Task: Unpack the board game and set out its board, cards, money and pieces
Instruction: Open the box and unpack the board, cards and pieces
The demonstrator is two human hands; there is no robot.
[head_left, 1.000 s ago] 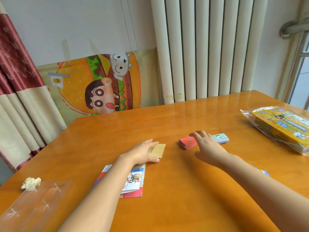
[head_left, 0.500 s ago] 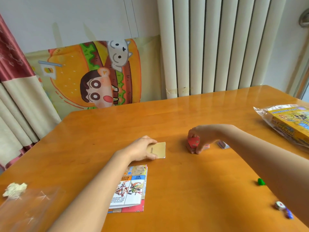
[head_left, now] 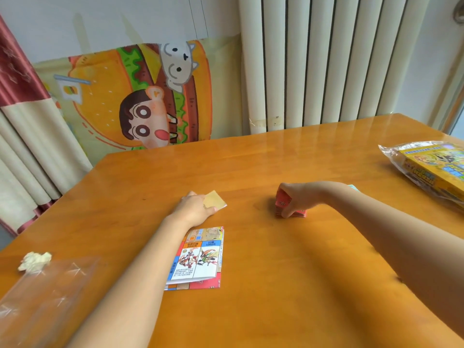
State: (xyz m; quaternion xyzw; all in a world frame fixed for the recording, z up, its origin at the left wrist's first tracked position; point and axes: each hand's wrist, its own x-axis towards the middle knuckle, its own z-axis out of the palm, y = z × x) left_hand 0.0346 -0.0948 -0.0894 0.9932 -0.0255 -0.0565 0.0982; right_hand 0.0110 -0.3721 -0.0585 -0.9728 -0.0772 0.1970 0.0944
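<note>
Two hands, two stacks. My left hand (head_left: pixel 194 209) grips the tan card stack (head_left: pixel 216 202) by its left end, thumb on the near edge. Stack is on the table (head_left: pixel 276 285), mid-left, just beyond the folded board (head_left: pixel 200 257). My right hand (head_left: pixel 297 197) is clenched round the red stack (head_left: pixel 283 203) mid-table, thumb tip down at its near side. One end looks tilted up; can't tell how far. Pale green notes (head_left: pixel 352 187) peek out behind my right forearm. Game box (head_left: pixel 434 169), bagged, far right. Clear wrapper (head_left: pixel 42 292) and crumpled paper (head_left: pixel 35 261) at near left.
</note>
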